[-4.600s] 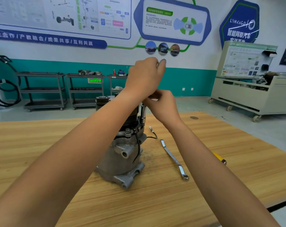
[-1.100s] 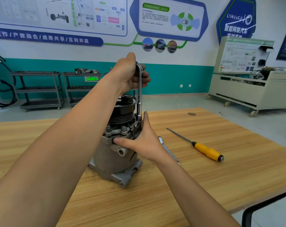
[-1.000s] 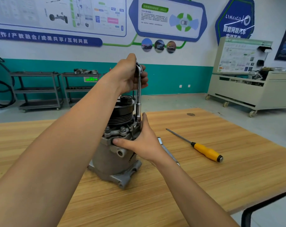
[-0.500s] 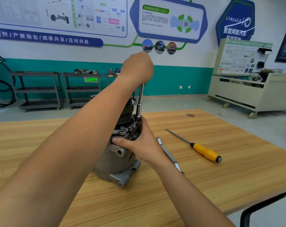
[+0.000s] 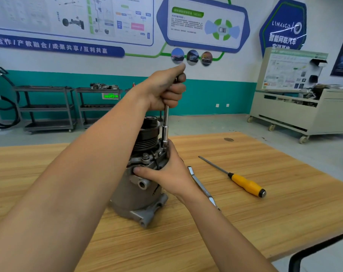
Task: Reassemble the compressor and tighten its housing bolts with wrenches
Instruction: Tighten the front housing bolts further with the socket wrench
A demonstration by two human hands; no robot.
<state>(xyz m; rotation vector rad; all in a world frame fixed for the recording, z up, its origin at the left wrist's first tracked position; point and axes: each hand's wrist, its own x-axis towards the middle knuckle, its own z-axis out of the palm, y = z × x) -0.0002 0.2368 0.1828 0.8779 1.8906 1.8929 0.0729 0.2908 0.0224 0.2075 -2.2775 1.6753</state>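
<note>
A grey metal compressor [image 5: 139,197] with a black ribbed pulley [image 5: 147,137] on top stands upright on the wooden table [image 5: 284,213]. A chrome socket wrench [image 5: 165,126] stands vertically with its socket on a housing bolt at the compressor's right upper rim. My left hand [image 5: 166,89] grips the top of the wrench from above. My right hand [image 5: 164,173] wraps the compressor's upper housing, thumb across its front, fingers behind. Another bolt head [image 5: 145,155] shows on the rim beside it.
A flat spanner [image 5: 201,185] lies on the table right of the compressor, partly under my right forearm. A yellow-handled screwdriver [image 5: 245,184] lies farther right. Grey trolleys [image 5: 47,107] stand along the back wall, and a cream equipment cabinet [image 5: 296,114] on castors is at the right.
My left hand has turned round the wrench top, rotating the tool on the bolt. My right hand has stayed gripping the compressor housing.
</note>
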